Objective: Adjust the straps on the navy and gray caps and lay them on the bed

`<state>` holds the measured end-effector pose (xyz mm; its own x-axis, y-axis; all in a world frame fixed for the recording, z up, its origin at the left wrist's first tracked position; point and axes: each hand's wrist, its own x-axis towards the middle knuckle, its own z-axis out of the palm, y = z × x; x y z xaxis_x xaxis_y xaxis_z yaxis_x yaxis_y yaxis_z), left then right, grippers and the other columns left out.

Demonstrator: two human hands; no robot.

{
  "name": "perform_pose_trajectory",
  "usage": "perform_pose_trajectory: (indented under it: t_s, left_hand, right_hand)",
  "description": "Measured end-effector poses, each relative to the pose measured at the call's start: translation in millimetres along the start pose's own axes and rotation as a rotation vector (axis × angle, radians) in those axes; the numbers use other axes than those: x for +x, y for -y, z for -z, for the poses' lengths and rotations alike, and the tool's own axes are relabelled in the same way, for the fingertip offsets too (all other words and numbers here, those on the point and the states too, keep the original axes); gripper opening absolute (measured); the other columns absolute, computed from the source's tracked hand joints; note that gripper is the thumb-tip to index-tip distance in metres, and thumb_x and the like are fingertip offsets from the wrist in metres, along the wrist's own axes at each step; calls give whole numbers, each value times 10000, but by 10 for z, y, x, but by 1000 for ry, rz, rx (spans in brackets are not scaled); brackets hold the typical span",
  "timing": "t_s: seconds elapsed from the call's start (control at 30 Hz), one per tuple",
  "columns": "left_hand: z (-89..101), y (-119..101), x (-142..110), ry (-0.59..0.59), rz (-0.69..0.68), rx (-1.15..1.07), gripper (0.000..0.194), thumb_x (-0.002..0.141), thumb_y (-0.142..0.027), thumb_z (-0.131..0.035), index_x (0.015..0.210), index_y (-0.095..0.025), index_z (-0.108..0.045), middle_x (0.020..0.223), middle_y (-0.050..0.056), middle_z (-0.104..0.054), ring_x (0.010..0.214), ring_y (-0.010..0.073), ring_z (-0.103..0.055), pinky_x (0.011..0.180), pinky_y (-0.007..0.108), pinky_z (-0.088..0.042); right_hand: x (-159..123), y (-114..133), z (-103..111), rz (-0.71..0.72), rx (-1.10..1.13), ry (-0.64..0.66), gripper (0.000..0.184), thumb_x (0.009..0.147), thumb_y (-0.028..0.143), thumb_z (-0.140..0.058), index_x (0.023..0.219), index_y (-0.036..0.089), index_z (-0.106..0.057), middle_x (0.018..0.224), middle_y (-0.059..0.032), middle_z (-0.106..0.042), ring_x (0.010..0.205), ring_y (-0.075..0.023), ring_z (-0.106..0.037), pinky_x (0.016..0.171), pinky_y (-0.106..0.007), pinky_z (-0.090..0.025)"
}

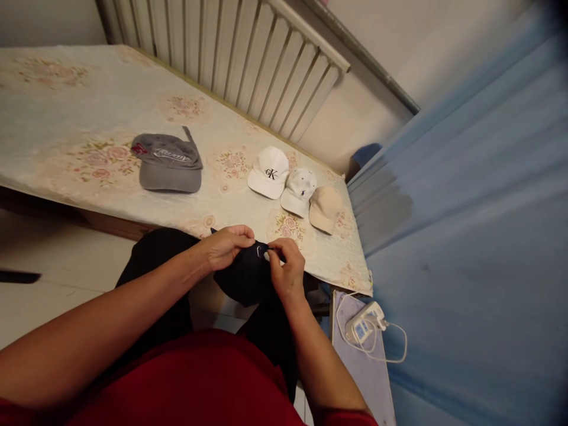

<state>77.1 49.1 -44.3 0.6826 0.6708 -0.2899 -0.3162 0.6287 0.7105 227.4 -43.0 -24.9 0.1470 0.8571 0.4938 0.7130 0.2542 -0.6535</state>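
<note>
Fingers (242,240) of both hands are pinched tight on the dark cap (244,277), as I see from my post through the head view, the only one I have. The left hand (224,248) grips its upper edge and the right hand (290,269) grips just across from it, with a small pale fitting (260,251), perhaps a buckle, between them; I judge the pinches sit so near each other to give fine control over that narrow part. The cap hangs between the knees (155,254), just off the near edge of the flowered cloth (222,204), probably to have it close to the body. On the cloth, a white cap (269,163), a second white cap (298,194) and a beige cap (325,209) stand in a close row, which looks to me like deliberate ordering. Well apart to their left lies a grey cap (168,165); its strap end (190,139) sticks up, so I guess it is undone.
</note>
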Motion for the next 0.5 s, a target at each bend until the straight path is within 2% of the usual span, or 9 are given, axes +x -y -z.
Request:
perform_pose_trajectory:
  t_s: [0.07,0.17,0.23,0.3,0.4,0.5]
  left_hand:
    - [12,-10,4,10,1,-4,181,596,-86,-730,702,-135,-591,638,14,-631,536,106,-580,522,197,-430]
    - [17,-19,10,22,10,-13,189,595,-89,-736,707,-136,-592,655,18,-635,548,111,-586,525,199,-433]
    - [17,-22,12,36,10,-19,191,599,-95,-740,711,-137,-591,656,16,-634,549,111,-586,528,198,-436]
    - [19,-27,11,57,9,-18,195,608,-102,-745,724,-137,-593,663,13,-631,549,108,-585,529,196,-437]
    - [27,-44,7,102,8,2,198,623,-119,-752,747,-138,-598,705,18,-638,579,110,-596,545,197,-439]
    - [37,-65,1,142,-5,34,198,636,-142,-756,759,-138,-601,737,24,-638,627,118,-606,575,203,-442]
  right_hand:
    - [-32,-41,6,-90,-5,-69,116,829,142,-506,813,203,-604,793,-22,-586,738,-155,-554,689,-283,-454]
    - [-86,-113,-3,-229,26,-100,84,823,192,-532,823,195,-616,773,-18,-601,695,-150,-559,667,-278,-459]
    - [-103,-155,-5,-272,50,-101,120,825,217,-540,899,188,-631,844,-39,-634,746,-158,-586,700,-286,-478]
    - [-86,-187,15,-260,65,-87,204,817,233,-563,1003,187,-634,1005,-78,-654,905,-182,-607,793,-314,-494]
    - [-5,-216,84,-255,169,53,312,780,244,-629,1089,207,-632,1160,-85,-644,1083,-204,-587,934,-359,-466]
    - [91,-225,147,-354,423,281,292,767,250,-646,1058,229,-650,990,-36,-700,887,-169,-659,847,-323,-506]
